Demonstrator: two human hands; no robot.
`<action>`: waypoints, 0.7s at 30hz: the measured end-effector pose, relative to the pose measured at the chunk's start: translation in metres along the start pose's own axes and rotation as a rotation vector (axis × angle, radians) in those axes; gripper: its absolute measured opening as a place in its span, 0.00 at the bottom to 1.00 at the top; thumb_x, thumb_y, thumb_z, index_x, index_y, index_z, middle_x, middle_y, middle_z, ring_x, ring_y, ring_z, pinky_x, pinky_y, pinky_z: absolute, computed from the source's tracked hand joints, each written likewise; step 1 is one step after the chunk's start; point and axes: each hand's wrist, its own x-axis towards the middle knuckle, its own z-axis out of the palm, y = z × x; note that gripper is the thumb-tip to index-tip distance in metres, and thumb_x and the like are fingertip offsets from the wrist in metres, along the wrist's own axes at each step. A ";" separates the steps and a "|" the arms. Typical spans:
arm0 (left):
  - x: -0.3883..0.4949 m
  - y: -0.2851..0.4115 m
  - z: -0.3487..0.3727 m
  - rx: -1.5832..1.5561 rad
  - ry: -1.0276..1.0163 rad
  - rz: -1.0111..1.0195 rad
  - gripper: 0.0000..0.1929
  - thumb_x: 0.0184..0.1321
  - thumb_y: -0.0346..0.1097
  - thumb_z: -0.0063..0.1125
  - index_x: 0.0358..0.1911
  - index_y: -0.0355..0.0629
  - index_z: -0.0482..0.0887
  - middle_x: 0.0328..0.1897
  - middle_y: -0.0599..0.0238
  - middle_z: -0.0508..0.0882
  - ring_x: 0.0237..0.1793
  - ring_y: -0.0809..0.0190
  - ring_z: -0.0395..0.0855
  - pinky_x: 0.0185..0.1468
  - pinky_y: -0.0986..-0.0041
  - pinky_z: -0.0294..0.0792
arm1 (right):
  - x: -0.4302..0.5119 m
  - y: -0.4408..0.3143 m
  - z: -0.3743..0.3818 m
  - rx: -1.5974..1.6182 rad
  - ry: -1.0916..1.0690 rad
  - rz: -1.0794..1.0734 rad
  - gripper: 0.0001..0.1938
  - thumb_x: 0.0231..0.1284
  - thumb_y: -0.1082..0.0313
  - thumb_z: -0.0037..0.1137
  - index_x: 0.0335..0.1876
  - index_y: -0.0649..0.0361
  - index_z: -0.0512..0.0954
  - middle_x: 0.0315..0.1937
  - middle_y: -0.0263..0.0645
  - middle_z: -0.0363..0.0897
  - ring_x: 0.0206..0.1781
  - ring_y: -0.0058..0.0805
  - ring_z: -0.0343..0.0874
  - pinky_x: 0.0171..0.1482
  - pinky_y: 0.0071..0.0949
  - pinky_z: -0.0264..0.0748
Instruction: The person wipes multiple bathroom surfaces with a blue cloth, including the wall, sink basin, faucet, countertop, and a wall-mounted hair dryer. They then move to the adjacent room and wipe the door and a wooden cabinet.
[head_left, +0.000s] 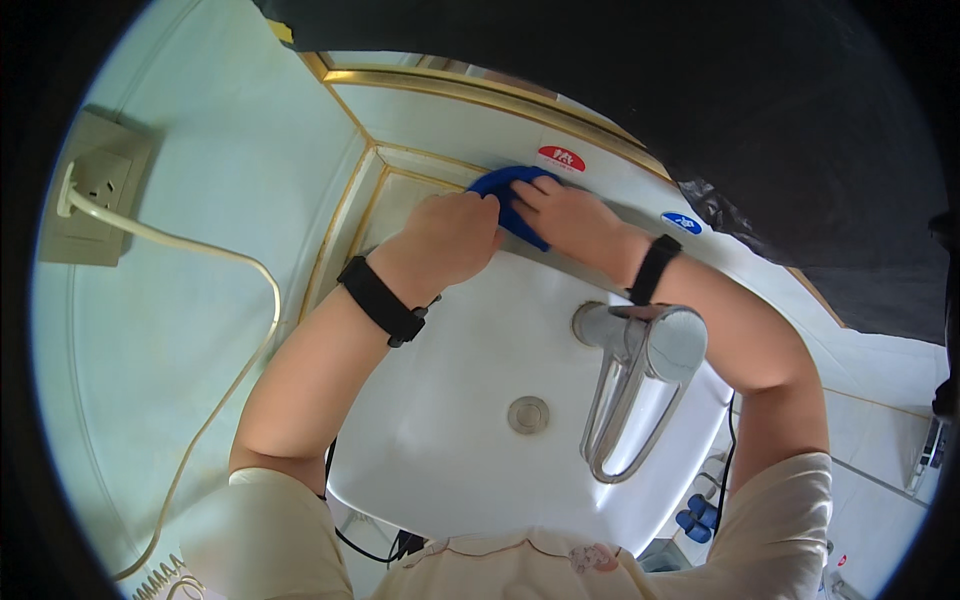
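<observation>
A blue cloth (517, 206) lies bunched on the ledge behind a white ceramic sink (450, 390), against the tiled wall. My left hand (457, 236) is closed on the cloth's left side, its fingers curled. My right hand (574, 221) rests on the cloth's right side with fingers spread over it; part of the cloth is hidden beneath both hands. A black strap is on each wrist. Below my right wrist stands a chrome single-lever faucet (637, 375). The round metal drain (529, 415) shows in the basin.
A wall socket (94, 187) at left holds a plug with a cream cord (262, 277) hanging down. A gold-framed mirror (487, 90) is above the ledge, partly behind black sheeting (787, 135). Red and blue stickers mark the wall. Blue slippers (697, 517) lie at lower right.
</observation>
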 end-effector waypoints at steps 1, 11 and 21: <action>-0.001 0.001 0.002 -0.011 0.007 0.006 0.18 0.65 0.43 0.55 0.50 0.36 0.78 0.42 0.51 0.85 0.42 0.48 0.84 0.46 0.60 0.76 | -0.014 0.002 0.001 0.006 -0.038 -0.003 0.22 0.54 0.70 0.53 0.58 0.61 0.77 0.61 0.40 0.71 0.56 0.33 0.71 0.55 0.23 0.75; -0.065 0.051 0.021 -0.074 0.445 0.103 0.33 0.60 0.36 0.59 0.68 0.32 0.61 0.67 0.41 0.66 0.74 0.42 0.57 0.71 0.62 0.60 | -0.195 -0.012 -0.075 0.193 0.084 0.577 0.18 0.49 0.78 0.55 0.48 0.56 0.83 0.53 0.38 0.79 0.55 0.41 0.76 0.57 0.35 0.75; -0.159 0.194 0.075 -0.350 -0.059 0.560 0.37 0.55 0.41 0.65 0.67 0.32 0.63 0.56 0.48 0.76 0.54 0.49 0.77 0.59 0.61 0.69 | -0.280 -0.135 -0.056 0.101 -0.192 0.401 0.18 0.53 0.73 0.53 0.52 0.54 0.81 0.55 0.38 0.78 0.60 0.37 0.74 0.64 0.32 0.67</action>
